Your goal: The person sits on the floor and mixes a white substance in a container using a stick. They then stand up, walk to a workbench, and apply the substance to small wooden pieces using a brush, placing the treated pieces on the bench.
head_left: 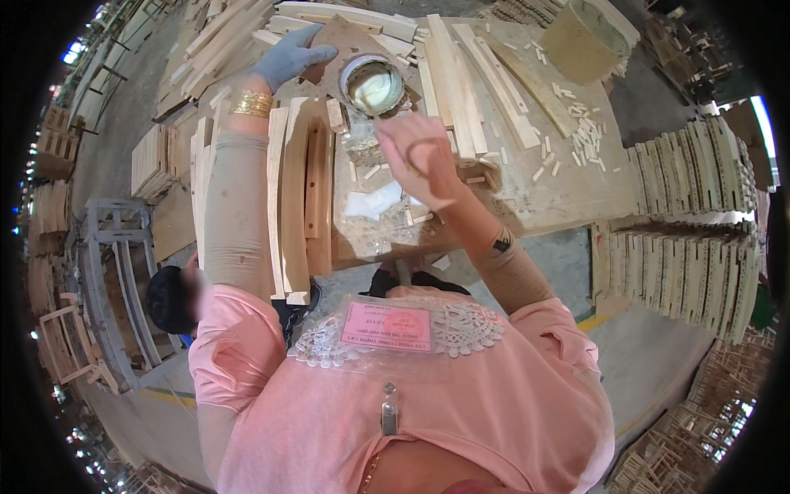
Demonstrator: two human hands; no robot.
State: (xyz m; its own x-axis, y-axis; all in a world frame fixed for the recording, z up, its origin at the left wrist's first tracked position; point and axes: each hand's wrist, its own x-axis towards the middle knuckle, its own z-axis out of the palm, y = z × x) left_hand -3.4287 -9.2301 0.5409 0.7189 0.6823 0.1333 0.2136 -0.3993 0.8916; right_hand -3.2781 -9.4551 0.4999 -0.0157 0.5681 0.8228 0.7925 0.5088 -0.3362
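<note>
My left hand (290, 59), in a grey glove, reaches to the far side of the table, thumb and fingers apart, beside a brown flat piece (341, 37) and some wooden strips. It appears to hold nothing. My bare right hand (418, 155) is closed at the near rim of a round pot (374, 86) of whitish, glue-like liquid. Whatever its fingers grip is hidden. Under and beside the pot is a crusted block (362, 148). A white cloth or paper scrap (374, 200) lies nearer me.
Long wooden slats (296, 198) lie left of the pot, and more boards (457, 90) to its right. Small dowels (586, 136) are scattered on the tabletop (494, 210). A large round container (584, 41) stands far right. Stacked wooden parts (683, 272) flank the table. Another person (171, 298) is at left.
</note>
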